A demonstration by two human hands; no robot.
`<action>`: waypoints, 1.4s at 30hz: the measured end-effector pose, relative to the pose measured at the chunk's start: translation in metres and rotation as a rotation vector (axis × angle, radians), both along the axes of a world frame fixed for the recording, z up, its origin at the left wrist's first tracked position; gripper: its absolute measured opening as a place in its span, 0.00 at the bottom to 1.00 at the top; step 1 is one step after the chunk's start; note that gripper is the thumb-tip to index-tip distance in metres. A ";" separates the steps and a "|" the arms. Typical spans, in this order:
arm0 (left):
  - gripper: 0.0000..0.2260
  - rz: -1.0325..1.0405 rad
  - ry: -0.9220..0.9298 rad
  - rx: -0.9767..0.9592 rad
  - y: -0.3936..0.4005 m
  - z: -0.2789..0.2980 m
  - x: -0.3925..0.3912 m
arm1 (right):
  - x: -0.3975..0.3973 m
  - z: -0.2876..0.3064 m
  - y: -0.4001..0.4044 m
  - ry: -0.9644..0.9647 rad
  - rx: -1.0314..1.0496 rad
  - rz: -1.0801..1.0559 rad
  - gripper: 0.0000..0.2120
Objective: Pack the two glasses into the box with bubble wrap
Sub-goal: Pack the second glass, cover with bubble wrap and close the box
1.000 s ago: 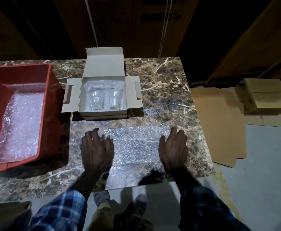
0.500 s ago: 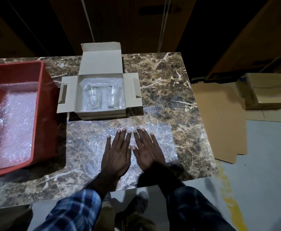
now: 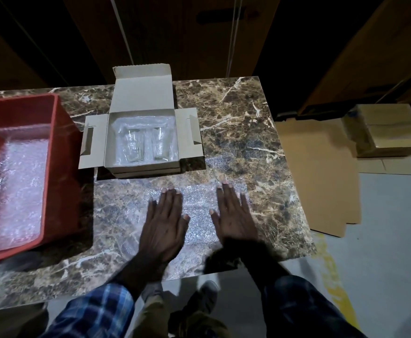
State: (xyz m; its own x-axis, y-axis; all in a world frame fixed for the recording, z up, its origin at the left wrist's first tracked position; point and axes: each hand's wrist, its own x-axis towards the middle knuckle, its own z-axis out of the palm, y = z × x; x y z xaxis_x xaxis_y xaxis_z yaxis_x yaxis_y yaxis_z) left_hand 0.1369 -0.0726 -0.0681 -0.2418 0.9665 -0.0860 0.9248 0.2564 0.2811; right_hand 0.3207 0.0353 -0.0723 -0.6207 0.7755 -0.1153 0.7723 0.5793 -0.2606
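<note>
Nearest the body, both hands are laid flat on the wrap [image 3: 199, 211], palms down, fingers straight and spread, nothing gripped. The left hand [image 3: 164, 228] is pressed on the sheet's middle; the right hand [image 3: 235, 220] is pressed near its right end, a strip of bubbles showing between the thumbs. The step in hand is judged to be smoothing the sheet on the table [image 3: 260, 132] before it goes over the glasses. It would be done best with light, even pressure, swept from the middle outward so creases are pushed to the edges and no bubbles are burst; the far edge should be kept square to the box [image 3: 141, 142] so it can be lifted straight in. The sheet's long axis is seen running left to right across the table, parallel to the near edge.

Further off, the box is found open, lid flap stood up at the back, side flaps folded out. Inside, on a wrap lining, the two glasses [image 3: 146, 147] are laid side by side, long axes running away from the viewer; which ends are the mouths cannot be told. To the left, a red bin [image 3: 60, 167] holding more wrap is set just beside the box.
</note>
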 end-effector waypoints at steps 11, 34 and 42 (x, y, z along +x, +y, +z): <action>0.32 0.061 0.048 -0.060 -0.037 -0.005 -0.046 | 0.039 -0.004 0.010 -0.069 0.019 -0.114 0.37; 0.22 -0.260 0.102 0.103 -0.034 -0.001 -0.007 | 0.029 -0.005 -0.029 0.213 0.176 0.261 0.24; 0.23 -0.250 0.088 0.067 -0.051 -0.009 -0.039 | 0.037 -0.012 -0.023 0.270 0.275 0.171 0.20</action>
